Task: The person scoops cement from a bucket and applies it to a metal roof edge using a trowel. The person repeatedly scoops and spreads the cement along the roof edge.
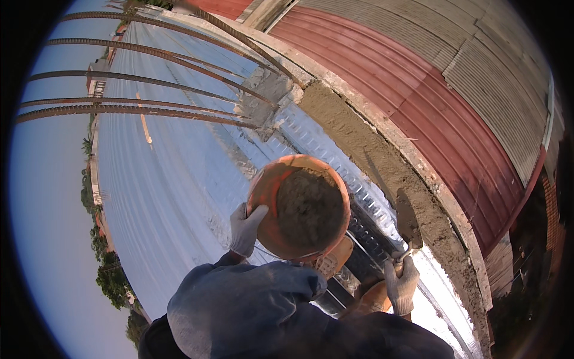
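Note:
My left hand (pixel 245 230), in a pale work glove, grips the left side of an orange bucket (pixel 263 200), thumb over the rim. Grey wet mortar (pixel 310 206) fills much of the bucket, which is tilted so its mouth shows. In my gloved right hand (pixel 400 284) is the handle of a pointing trowel (pixel 408 218). Its blade points away from me, at the edge of a long band of mortar (pixel 371 158) along the wall top. Whether the blade touches the mortar, I cannot tell.
Several rusty rebars (pixel 149 54) jut leftward from a concrete stub (pixel 266 99) ahead. Shiny metal sheeting (pixel 167 179) spreads at left. Beyond the wall edge lie red roofing (pixel 412 102) and grey corrugated sheets (pixel 490 102). Below the bucket is a yellowish-orange object (pixel 341 254), partly hidden.

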The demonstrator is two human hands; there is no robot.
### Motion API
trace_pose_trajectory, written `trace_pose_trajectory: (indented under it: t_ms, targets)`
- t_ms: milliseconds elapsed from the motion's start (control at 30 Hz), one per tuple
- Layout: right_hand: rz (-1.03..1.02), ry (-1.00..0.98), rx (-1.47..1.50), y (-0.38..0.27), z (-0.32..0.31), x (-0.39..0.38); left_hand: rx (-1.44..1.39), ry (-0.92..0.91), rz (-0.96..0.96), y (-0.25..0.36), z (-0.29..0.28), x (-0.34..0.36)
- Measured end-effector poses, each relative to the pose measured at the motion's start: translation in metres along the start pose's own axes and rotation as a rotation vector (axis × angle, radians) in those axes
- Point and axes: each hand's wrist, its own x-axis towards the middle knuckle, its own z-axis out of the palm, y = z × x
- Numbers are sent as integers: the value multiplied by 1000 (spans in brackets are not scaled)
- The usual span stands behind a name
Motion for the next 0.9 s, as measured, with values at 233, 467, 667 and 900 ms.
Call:
trace_pose_trajectory:
  t_ms: [233, 467, 667, 900]
  targets:
    - [69, -31, -55, -1, -3, 5, -25, -1, -15, 0, 2, 1]
    - [20, -62, -126, -5, 0, 6, -54, -7, -36, 2, 5, -1]
    - [14, -120, -167, -21, -6, 4, -42, -43, 6, -9, -5, 7]
    - [-21, -164, -304, -45, -53, 6, -81, -77, -57, 9, 9, 2]
